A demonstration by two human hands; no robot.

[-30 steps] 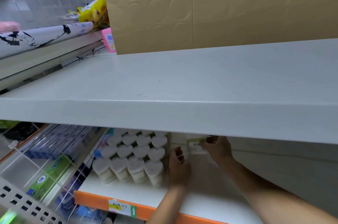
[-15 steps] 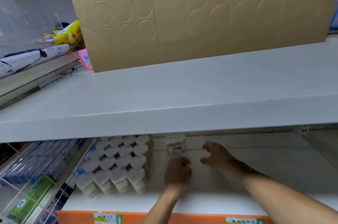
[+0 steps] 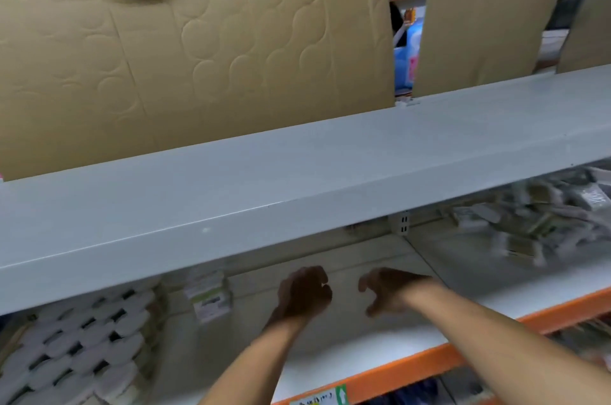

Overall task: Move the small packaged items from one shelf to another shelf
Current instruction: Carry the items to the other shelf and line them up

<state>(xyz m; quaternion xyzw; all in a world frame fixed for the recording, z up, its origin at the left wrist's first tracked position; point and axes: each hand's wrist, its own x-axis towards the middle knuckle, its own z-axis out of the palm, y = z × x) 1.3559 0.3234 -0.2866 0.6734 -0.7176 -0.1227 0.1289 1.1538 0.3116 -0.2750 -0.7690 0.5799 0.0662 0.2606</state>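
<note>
Lower shelf (image 3: 330, 355), left to right: heart-topped white containers (image 3: 76, 345) packed in rows; just beside them, a stack of small packaged items (image 3: 209, 297) standing near the back wall, blurred. Left hand (image 3: 302, 294), fingers loosely curled, holding nothing, apart from the stack. Right hand (image 3: 388, 290), fingers curled and spread, likewise empty. Far right, a blurred heap of similar packets (image 3: 535, 222). Above: the upper shelf (image 3: 297, 180), backed by cardboard (image 3: 198, 57).

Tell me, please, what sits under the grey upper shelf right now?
Under the grey upper shelf: heart-topped white containers, a small packaged stack, both empty hands, and a blurred heap of packets. The shelf's front edge hides whatever lies further back.
</note>
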